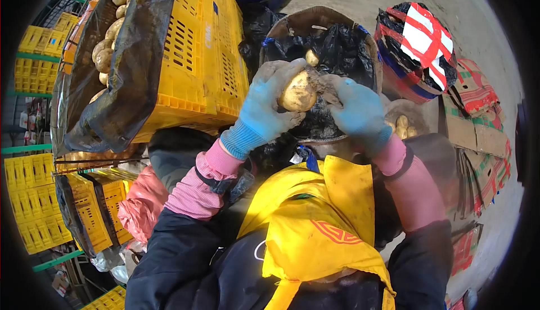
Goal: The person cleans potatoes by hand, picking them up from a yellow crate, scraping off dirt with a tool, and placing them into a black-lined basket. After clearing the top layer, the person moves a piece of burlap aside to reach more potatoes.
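Note:
Both of my hands wear blue gloves with dirty grey-brown fingers. My left hand [265,99] is wrapped round a pale potato [298,93] from its left side, above a round container [368,65] lined with black plastic [343,45]. Against the right side of the potato, the bent, soil-caked fingers of my right hand [354,104] are closed. Where those fingertips meet the potato is partly hidden by dirt and glove. Another potato [311,58] lies on the black plastic just beyond my hands.
A tilted yellow crate [194,45] stands at left, beside a dark-lined trough of potatoes [104,59]. At right are a taped round container [388,65], small potatoes [401,127] and flattened cardboard [478,130]. Yellow crates [34,200] are stacked far left.

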